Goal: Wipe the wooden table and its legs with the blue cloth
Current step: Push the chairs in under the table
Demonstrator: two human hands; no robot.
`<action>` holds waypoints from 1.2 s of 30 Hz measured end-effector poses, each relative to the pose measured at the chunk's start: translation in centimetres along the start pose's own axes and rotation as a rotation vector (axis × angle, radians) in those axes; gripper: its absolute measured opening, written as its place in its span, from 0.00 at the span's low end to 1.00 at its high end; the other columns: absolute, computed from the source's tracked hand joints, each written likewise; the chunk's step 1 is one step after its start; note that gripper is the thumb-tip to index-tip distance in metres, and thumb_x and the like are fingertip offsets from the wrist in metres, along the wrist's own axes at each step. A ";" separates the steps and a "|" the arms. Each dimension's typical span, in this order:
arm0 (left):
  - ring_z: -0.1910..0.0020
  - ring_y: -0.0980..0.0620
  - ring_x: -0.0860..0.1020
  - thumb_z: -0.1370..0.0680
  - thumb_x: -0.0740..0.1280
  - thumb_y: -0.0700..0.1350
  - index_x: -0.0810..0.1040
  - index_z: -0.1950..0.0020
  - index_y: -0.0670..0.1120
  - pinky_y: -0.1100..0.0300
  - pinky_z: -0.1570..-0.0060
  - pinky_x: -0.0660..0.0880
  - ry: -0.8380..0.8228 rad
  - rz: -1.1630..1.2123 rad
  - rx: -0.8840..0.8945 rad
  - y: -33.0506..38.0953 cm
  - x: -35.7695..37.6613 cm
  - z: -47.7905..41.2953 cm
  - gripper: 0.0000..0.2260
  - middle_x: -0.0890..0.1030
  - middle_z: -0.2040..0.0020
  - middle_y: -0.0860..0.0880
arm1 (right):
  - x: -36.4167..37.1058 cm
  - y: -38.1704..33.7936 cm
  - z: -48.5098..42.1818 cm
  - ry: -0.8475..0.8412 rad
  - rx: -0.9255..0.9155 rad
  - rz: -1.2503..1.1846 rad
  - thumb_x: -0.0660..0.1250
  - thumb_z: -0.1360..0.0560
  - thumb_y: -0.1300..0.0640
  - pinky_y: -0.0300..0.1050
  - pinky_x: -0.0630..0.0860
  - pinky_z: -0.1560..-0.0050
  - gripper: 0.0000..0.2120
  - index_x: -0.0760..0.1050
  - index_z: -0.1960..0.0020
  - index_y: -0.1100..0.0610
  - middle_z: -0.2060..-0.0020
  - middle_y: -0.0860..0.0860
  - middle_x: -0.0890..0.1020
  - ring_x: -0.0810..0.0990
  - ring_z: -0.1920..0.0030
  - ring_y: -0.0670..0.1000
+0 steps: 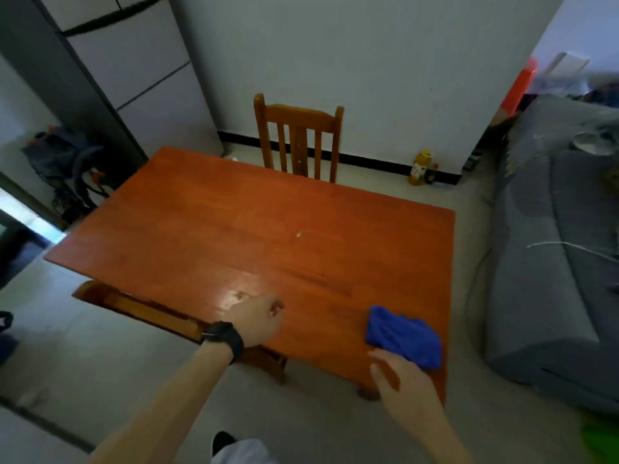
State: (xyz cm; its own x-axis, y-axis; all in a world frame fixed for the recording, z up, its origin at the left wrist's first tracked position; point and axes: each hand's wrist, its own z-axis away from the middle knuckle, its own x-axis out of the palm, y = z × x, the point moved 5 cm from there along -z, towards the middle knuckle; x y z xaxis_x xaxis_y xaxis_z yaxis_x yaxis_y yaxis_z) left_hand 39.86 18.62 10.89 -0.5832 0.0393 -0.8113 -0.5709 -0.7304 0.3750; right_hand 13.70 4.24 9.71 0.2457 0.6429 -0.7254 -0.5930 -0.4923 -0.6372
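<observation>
A reddish wooden table (234, 222) fills the middle of the view. A crumpled blue cloth (403, 334) lies on its near right corner. My right hand (402, 380) is just in front of the cloth with its fingers at the cloth's near edge; whether it grips the cloth is unclear. My left hand (259, 321), with a black watch on the wrist, rests over the near edge of the table, fingers curled and empty. A small pale crumb (299, 234) lies mid-table. One table leg (365, 393) shows below the near corner.
A wooden chair (299, 139) stands at the far side, and a wooden bench (140, 306) sticks out under the near left edge. A grey sofa (549, 262) lies close on the right. Bottles (422, 167) stand by the wall, a fridge (134, 72) at back left.
</observation>
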 end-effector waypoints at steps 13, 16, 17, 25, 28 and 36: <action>0.41 0.47 0.75 0.19 0.57 0.54 0.72 0.34 0.56 0.52 0.46 0.73 0.014 -0.053 0.300 36.4 15.0 -9.9 0.15 0.77 0.38 0.52 | -25.2 22.0 0.4 0.211 0.084 0.255 0.64 0.20 0.52 0.37 0.60 0.33 0.16 0.75 0.33 0.48 0.34 0.45 0.75 0.69 0.32 0.47; 0.41 0.46 0.75 0.18 0.57 0.54 0.72 0.33 0.55 0.50 0.46 0.74 -0.009 -0.015 0.274 39.4 16.3 -12.8 0.15 0.76 0.37 0.50 | -27.8 25.1 -2.8 0.154 0.094 0.243 0.60 0.19 0.47 0.43 0.62 0.30 0.17 0.72 0.30 0.44 0.30 0.44 0.72 0.65 0.29 0.48; 0.40 0.46 0.75 0.18 0.57 0.53 0.72 0.33 0.55 0.50 0.45 0.74 -0.022 -0.010 0.273 40.4 16.8 -13.9 0.15 0.76 0.37 0.50 | -28.6 26.2 -3.9 0.140 0.103 0.248 0.60 0.19 0.46 0.44 0.62 0.30 0.18 0.71 0.30 0.43 0.30 0.43 0.71 0.64 0.28 0.47; 0.37 0.45 0.73 0.18 0.56 0.52 0.71 0.31 0.55 0.50 0.42 0.71 -0.077 -0.008 0.108 47.8 17.3 -25.4 0.16 0.76 0.35 0.50 | -37.1 33.8 -14.4 0.089 0.133 0.247 0.58 0.19 0.45 0.43 0.60 0.29 0.18 0.71 0.30 0.43 0.29 0.44 0.71 0.65 0.28 0.48; 0.35 0.45 0.71 0.19 0.56 0.52 0.71 0.31 0.55 0.49 0.38 0.67 -0.047 -0.030 0.061 50.4 15.0 -29.5 0.16 0.76 0.34 0.50 | -40.7 35.8 -19.0 0.066 0.083 0.286 0.54 0.20 0.40 0.48 0.65 0.29 0.21 0.73 0.32 0.44 0.31 0.46 0.73 0.68 0.30 0.50; 0.33 0.45 0.70 0.19 0.56 0.52 0.72 0.31 0.54 0.48 0.36 0.65 0.001 -0.201 0.033 53.7 8.3 -37.3 0.17 0.75 0.33 0.50 | -46.0 38.4 -32.4 0.063 0.000 0.321 0.52 0.22 0.41 0.51 0.67 0.32 0.23 0.77 0.35 0.48 0.37 0.51 0.79 0.75 0.36 0.54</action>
State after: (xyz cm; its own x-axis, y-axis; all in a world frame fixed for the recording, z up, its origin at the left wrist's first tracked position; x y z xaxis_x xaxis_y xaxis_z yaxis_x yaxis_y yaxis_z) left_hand 25.95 -45.74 7.58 -0.4547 0.1815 -0.8720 -0.6946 -0.6851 0.2196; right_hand 4.44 -63.26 10.24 0.0929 0.4176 -0.9039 -0.6476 -0.6642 -0.3734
